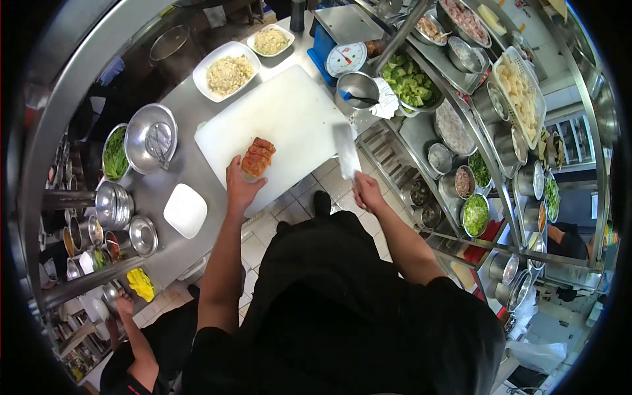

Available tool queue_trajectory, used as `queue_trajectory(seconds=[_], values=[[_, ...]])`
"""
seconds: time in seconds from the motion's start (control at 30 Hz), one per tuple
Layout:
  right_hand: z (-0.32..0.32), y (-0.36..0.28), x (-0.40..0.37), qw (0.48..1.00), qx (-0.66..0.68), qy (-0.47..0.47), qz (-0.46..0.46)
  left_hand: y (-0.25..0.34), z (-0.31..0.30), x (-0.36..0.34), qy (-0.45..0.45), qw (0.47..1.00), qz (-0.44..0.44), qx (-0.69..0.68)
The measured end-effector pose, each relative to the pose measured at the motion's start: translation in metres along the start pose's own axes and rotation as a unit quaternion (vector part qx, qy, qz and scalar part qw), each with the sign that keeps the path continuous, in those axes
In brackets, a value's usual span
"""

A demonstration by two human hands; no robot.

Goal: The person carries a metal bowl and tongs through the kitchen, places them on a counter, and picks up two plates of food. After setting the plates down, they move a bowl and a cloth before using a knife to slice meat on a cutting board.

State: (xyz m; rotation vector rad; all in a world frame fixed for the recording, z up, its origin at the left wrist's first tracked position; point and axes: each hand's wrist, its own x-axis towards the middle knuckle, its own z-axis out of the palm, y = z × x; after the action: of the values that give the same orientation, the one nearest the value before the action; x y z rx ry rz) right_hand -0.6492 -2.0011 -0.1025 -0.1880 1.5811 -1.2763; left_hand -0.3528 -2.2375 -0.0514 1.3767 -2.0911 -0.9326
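Note:
A block of reddish-brown cooked meat (258, 157), cut across into slices, sits on the white cutting board (296, 105) near its front left edge. My left hand (243, 185) holds the near end of this meat between thumb and fingers. In my right hand (369, 191) is the handle of a cleaver (346, 150). Its broad blade points away from me over the board's right edge, apart from the meat. A white square plate (185, 210) lies on the counter left of my left hand.
Beyond the board are two white dishes of fried rice (229, 74), a blue scale (345, 59) and a metal pot (356, 89). Steel bowls (151, 135) stand left; shelves of ingredients, including lettuce (406, 79), rise right. A co-worker's arm (138, 342) is at lower left.

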Motion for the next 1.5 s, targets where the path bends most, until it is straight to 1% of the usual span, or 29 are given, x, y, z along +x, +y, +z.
queue_trajectory(seconds=[0.1, 0.13, 0.17, 0.2, 0.23, 0.27, 0.33, 0.37, 0.43, 0.47, 0.53, 0.57, 0.63, 0.67, 0.73, 0.77, 0.83, 0.87, 0.93, 1.0, 1.03, 1.07, 1.13, 1.17, 1.23, 1.27, 1.33, 1.43, 1.5], values=[[-0.069, 0.034, -0.046, 0.991, -0.111, 0.073, -0.015, -0.001, 0.003, 0.006, -0.013, 1.0, -0.021, 0.015], [-0.085, 0.043, -0.057, 0.976, -0.172, 0.13, -0.023, 0.003, 0.004, 0.006, -0.01, 1.0, -0.026, 0.012], [-0.087, 0.044, -0.069, 0.955, -0.231, 0.186, -0.027, 0.008, 0.004, 0.006, -0.007, 1.0, -0.022, -0.003], [-0.087, 0.042, -0.072, 0.955, -0.233, 0.184, -0.024, 0.013, 0.003, 0.007, -0.004, 1.0, -0.017, -0.017], [-0.068, 0.014, -0.078, 0.918, -0.314, 0.212, -0.117, 0.012, 0.007, 0.012, -0.003, 1.0, -0.018, -0.017], [-0.051, -0.005, -0.077, 0.867, -0.387, 0.238, -0.206, 0.011, 0.011, 0.015, -0.004, 1.0, 0.003, -0.02], [-0.018, -0.028, -0.049, 0.797, -0.5, 0.252, -0.226, 0.017, 0.016, 0.018, -0.009, 0.999, 0.027, -0.021], [0.004, -0.047, -0.036, 0.804, -0.479, 0.221, -0.274, 0.026, 0.017, 0.022, -0.035, 0.999, 0.034, -0.007], [0.024, -0.043, 0.012, 0.752, -0.546, 0.219, -0.298, 0.035, 0.022, 0.025, -0.058, 0.997, 0.042, 0.006], [0.028, -0.044, 0.02, 0.751, -0.546, 0.218, -0.299, 0.034, 0.024, 0.026, -0.058, 0.997, 0.039, 0.015], [0.032, -0.04, 0.03, 0.765, -0.586, 0.168, -0.208, 0.035, 0.028, 0.021, -0.061, 0.997, 0.032, 0.026], [0.012, -0.022, 0.03, 0.769, -0.575, 0.153, -0.232, 0.035, 0.025, 0.018, -0.045, 0.998, 0.041, 0.023], [-0.035, 0.009, 0.009, 0.785, -0.579, 0.112, -0.192, 0.033, 0.014, 0.013, -0.023, 0.998, 0.045, 0.023], [-0.063, 0.029, -0.005, 0.787, -0.592, 0.108, -0.135, 0.032, 0.008, 0.006, -0.015, 0.999, 0.029, 0.016], [-0.105, 0.046, -0.044, 0.778, -0.607, 0.112, -0.122, 0.03, -0.001, -0.003, 0.003, 1.0, -0.002, 0.006], [-0.109, 0.048, -0.056, 0.773, -0.614, 0.1, -0.121, 0.03, -0.006, -0.009, 0.005, 1.0, 0.008, 0.008], [-0.107, 0.033, -0.082, 0.8, -0.553, 0.114, -0.202, 0.032, -0.006, -0.013, 0.008, 1.0, 0.012, 0.011], [-0.095, 0.016, -0.084, 0.799, -0.556, 0.108, -0.203, 0.036, -0.001, -0.01, 0.003, 1.0, 0.017, -0.006], [-0.046, -0.023, -0.08, 0.831, -0.508, 0.058, -0.218, 0.044, 0.008, -0.001, -0.004, 1.0, 0.022, -0.02], [0.011, -0.058, -0.068, 0.844, -0.493, -0.007, -0.209, 0.051, 0.019, 0.009, -0.002, 0.998, 0.064, -0.028], [0.043, -0.075, -0.066, 0.865, -0.443, -0.033, -0.235, 0.05, 0.024, 0.011, 0.018, 0.998, 0.062, 0.016], [0.073, -0.088, -0.065, 0.881, -0.39, -0.059, -0.26, 0.046, 0.026, 0.01, 0.019, 0.998, 0.062, 0.017], [0.114, -0.103, -0.06, 0.878, -0.379, -0.09, -0.277, 0.038, 0.03, 0.007, 0.033, 0.998, 0.026, -0.036], [0.129, -0.109, -0.058, 0.878, -0.377, -0.092, -0.28, 0.034, 0.031, 0.005, 0.035, 0.998, 0.027, -0.034], [0.15, -0.118, -0.058, 0.831, -0.459, -0.155, -0.274, 0.031, 0.032, -0.001, 0.061, 0.996, 0.039, -0.055], [0.156, -0.119, -0.058, 0.831, -0.458, -0.155, -0.276, 0.031, 0.031, -0.003, 0.063, 0.996, 0.041, -0.054], [0.164, -0.122, -0.059, 0.797, -0.518, -0.161, -0.265, 0.029, 0.031, -0.005, 0.056, 0.997, 0.005, -0.06], [0.168, -0.118, -0.058, 0.782, -0.556, -0.15, -0.239, 0.026, 0.031, -0.007, 0.078, 0.994, 0.029, -0.067], [0.171, -0.114, -0.056, 0.772, -0.567, -0.151, -0.245, 0.026, 0.029, -0.008, 0.074, 0.995, 0.034, -0.059]])
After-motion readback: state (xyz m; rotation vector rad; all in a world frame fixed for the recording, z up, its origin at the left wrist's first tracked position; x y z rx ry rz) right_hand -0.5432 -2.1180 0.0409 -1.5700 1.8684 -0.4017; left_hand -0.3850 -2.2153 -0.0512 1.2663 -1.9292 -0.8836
